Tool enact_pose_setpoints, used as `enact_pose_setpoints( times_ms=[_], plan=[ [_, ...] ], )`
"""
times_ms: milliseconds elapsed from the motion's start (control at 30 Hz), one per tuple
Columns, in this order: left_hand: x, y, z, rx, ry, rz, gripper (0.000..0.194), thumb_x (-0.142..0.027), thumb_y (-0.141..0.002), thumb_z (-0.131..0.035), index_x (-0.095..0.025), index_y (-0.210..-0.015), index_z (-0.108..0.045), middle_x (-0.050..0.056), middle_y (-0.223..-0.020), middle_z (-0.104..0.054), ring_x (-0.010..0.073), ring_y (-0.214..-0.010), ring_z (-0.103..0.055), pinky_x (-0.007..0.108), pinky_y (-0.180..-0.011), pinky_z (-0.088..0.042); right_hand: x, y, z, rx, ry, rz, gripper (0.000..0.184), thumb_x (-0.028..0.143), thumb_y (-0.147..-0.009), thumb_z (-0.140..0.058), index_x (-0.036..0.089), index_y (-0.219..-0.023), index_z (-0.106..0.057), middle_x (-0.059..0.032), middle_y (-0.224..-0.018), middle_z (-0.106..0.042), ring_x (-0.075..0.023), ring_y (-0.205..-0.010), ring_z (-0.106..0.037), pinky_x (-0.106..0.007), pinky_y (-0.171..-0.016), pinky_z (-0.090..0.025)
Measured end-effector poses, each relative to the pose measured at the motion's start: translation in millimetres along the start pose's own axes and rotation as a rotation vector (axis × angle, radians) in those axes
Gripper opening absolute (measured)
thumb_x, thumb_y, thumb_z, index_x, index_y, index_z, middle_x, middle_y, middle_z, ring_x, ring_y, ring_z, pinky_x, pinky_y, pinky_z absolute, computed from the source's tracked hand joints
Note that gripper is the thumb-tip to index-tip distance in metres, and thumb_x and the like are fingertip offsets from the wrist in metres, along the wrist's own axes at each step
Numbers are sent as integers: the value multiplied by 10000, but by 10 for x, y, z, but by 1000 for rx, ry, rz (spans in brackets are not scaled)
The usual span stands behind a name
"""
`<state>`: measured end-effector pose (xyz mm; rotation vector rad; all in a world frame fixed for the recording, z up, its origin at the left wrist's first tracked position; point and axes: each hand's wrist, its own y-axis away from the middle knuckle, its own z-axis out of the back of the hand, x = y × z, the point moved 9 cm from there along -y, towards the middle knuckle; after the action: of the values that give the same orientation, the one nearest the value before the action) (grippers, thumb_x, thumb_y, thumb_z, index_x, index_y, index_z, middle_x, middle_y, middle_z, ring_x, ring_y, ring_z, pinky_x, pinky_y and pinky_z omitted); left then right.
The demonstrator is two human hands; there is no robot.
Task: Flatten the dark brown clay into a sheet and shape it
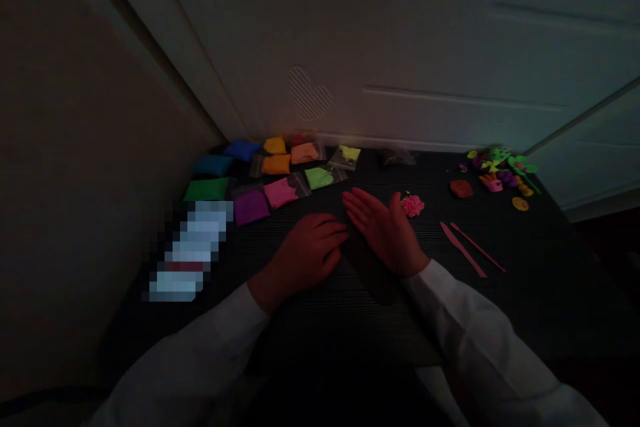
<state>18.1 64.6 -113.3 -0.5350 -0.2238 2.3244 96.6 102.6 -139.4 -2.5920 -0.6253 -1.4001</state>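
The scene is dim. My left hand (305,255) rests palm down on the dark ribbed table (325,320), fingers curled a little, and I see nothing in it. My right hand (383,228) lies flat beside it, fingers stretched toward the upper left, its fingertips close to the left hand's fingers. Whether anything lies under either palm is hidden. A small pink clay flower (412,205) sits just right of my right hand. Two thin pink modelling tools (470,248) lie further right.
Several small bags of coloured clay (280,192) lie in rows at the back left. Finished clay figures (500,170) and a red lump (461,188) stand at the back right. A blurred-out object (193,250) lies at the left. White panelled walls close off the back.
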Motion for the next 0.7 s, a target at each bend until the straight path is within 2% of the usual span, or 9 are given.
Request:
enact_pose_setpoints(
  times_ms=[100, 300, 700],
  plan=[
    [-78, 19, -14, 24, 1, -63, 270, -181, -782, -466, -182, -1013, -607, 35, -1060, -621, 191, -1042, -507, 387, -928, -409, -68, 22, -76, 43, -13, -34, 608, 639, -809, -204, 244, -1167, -496, -25, -1304, -462, -133, -1255, -340, -344, -1077, -178],
    [-98, 24, -42, 57, -17, -70, 268, -175, -768, -467, -170, -991, -617, 40, -1046, -632, 170, -1014, -547, 347, -923, -432, -171, 25, -75, 44, 39, -95, 617, 662, -780, -262, 247, -1176, -491, -21, -1332, -428, -131, -1270, -313, -347, -1089, -136],
    [-107, 22, -114, 153, -23, -54, 318, -192, -786, -465, -215, -1086, -567, 34, -1071, -583, 181, -1023, -507, 356, -924, -410, -178, -16, 3, 28, 28, -94, 622, 651, -796, -235, 225, -1173, -487, -40, -1315, -448, -139, -1259, -334, -342, -1080, -164]
  ],
)
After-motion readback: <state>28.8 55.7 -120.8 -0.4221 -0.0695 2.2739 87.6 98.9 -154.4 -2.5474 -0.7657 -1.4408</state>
